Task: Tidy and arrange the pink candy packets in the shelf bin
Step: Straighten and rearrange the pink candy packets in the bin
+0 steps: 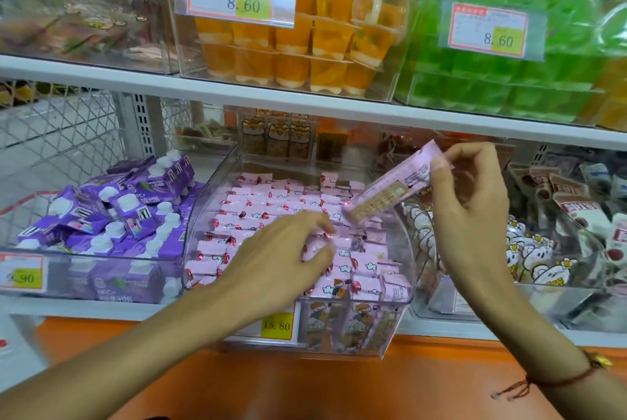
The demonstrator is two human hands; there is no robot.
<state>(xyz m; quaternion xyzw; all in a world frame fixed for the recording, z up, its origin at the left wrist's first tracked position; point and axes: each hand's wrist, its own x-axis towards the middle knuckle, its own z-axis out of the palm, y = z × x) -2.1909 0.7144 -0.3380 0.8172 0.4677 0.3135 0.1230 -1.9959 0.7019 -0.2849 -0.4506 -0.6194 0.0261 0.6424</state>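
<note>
One pink packet [390, 189] is pinched at its top end by the thumb and fingers of the right hand [470, 212] and is held up, tilted, over the clear bin [395, 331]. The other pink packets [271, 209] lie in rows inside the bin, under and in front of the left hand [281, 258]. That hand is laid on them with fingers nearly straight, and nothing is gripped. A gap should be kept open below the left fingertips, and the held packet should be turned flat and slid in gently, face up like the rest.
</note>
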